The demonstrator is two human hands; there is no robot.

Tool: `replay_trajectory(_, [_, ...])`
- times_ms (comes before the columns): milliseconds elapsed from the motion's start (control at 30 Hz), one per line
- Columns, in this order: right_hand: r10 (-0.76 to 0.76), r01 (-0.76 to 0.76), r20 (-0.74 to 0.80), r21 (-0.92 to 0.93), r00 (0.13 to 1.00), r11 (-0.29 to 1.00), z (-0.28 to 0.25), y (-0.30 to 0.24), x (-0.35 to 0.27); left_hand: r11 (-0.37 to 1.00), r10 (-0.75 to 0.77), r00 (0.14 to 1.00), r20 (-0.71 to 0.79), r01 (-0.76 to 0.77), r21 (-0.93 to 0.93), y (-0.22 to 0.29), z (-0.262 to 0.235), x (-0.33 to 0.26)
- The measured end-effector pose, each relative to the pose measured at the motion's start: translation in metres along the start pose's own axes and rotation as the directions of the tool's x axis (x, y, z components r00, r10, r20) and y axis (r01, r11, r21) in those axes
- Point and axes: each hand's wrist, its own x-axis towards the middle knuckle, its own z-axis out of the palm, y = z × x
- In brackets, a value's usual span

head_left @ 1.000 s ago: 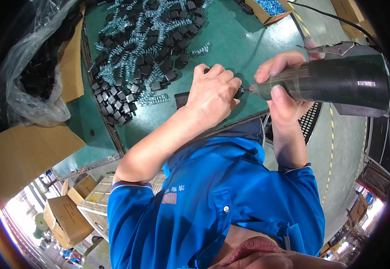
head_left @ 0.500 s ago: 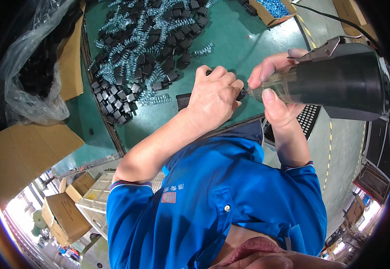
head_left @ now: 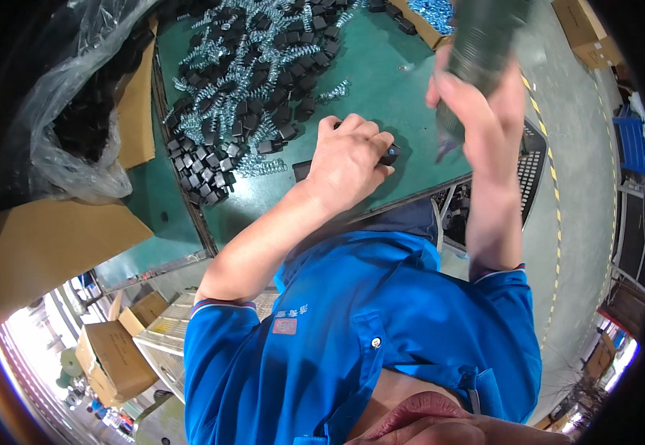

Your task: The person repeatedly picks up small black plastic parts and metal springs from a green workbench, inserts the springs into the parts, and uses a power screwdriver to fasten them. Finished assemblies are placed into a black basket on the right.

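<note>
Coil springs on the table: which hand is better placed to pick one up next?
Left, probably: the left hand is nearer the coil springs, though it would first have to release its black part. The right hand is farther off and grips a dark handheld tool.

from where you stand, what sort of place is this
Probably a factory assembly workshop: coil springs and small black blocks lie heaped on a green-topped workbench, the right hand grips what looks like a power driver, and a striped yellow marking runs along the floor.
</note>
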Motion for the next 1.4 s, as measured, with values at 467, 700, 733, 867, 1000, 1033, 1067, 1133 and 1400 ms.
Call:
replay_trajectory(467, [-0.002,0.117,0.178,-0.635,0.984,0.764,-0.076,0.033,-0.046,-0.792,0.144,0.778,0.612,0.461,-0.400,0.047,0.015,0.003])
replay_trajectory(700, [0.373,-0.399,0.286,0.039,0.883,0.916,-0.098,0.020,-0.113,-0.581,0.068,0.749,0.659,0.567,-0.585,0.079,0.024,0.023])
replay_trajectory(733, [0.398,-0.414,0.248,0.014,0.883,0.910,-0.111,0.017,-0.120,-0.565,0.086,0.739,0.668,0.588,-0.578,0.090,0.032,0.028])
replay_trajectory(867, [0.506,-0.481,0.271,-0.158,0.819,0.862,-0.202,0.006,-0.162,-0.432,0.247,0.709,0.661,0.691,-0.580,0.146,0.114,0.040])
replay_trajectory(1000, [0.786,-0.651,-0.094,-0.625,0.611,0.431,-0.298,-0.009,-0.205,-0.078,0.214,0.722,0.658,0.684,-0.725,0.178,0.133,0.033])
replay_trajectory(1033, [0.797,-0.604,-0.245,-0.777,0.551,0.179,-0.301,-0.010,-0.201,0.197,0.203,0.684,0.700,0.672,-0.714,0.166,0.130,0.033])
replay_trajectory(1067, [0.718,-0.373,-0.360,-0.916,0.596,-0.150,-0.304,-0.009,-0.191,0.136,0.238,0.677,0.697,0.687,-0.714,0.154,0.125,0.031])
replay_trajectory(1133, [0.490,-0.106,-0.209,-0.968,0.846,-0.228,-0.269,-0.022,-0.151,0.020,0.319,0.646,0.693,0.727,-0.687,0.137,0.104,0.024])
replay_trajectory(1400, [-0.027,0.334,0.336,-0.941,0.942,-0.057,-0.087,0.062,0.104,0.307,0.255,0.808,0.530,0.452,-0.837,0.092,0.037,-0.003])
